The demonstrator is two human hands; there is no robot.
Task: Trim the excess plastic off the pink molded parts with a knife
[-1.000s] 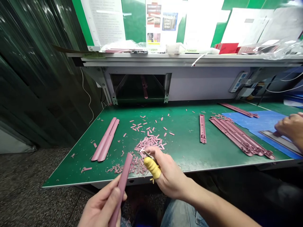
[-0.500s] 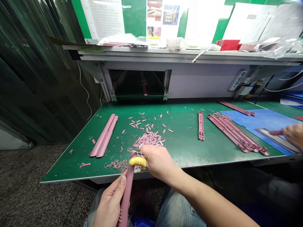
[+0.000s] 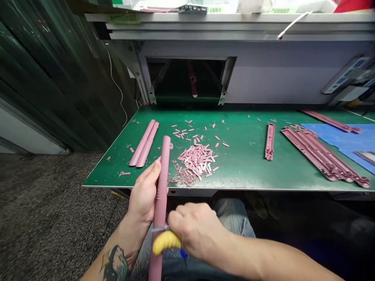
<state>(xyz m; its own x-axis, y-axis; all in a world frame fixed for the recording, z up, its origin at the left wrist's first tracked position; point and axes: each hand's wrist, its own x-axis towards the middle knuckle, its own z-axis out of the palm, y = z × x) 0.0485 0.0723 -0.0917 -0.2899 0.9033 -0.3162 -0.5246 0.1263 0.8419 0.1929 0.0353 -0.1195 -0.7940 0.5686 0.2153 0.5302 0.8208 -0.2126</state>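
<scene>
two hands of mine meet on one long pink strip, held up nearer to me than the scrap pile, a heap of small slivers on the green table. my left hand grasps the strip around its middle, left of and nearer me than the scrap pile. my right hand is clenched, with a thin pale blade showing out of the fist and lying across the strip; any handle is hidden. a yellow cover wraps my right thumb, which lies over the strip just beside the blade; i cannot tell how hard it presses. i judge that the blade could skip if i push too hard or meet a bump, gouging the strip or catching that thumb, and a slack left grip could let the strip roll. the strip looks smooth, rounded and dusty pink, with a blunt far end and small ridges partway along one side; its near end runs out of view. left of the scrap pile lie two similar strips, side by side; well to its right is a narrow piece, and beyond that several long pieces.
</scene>
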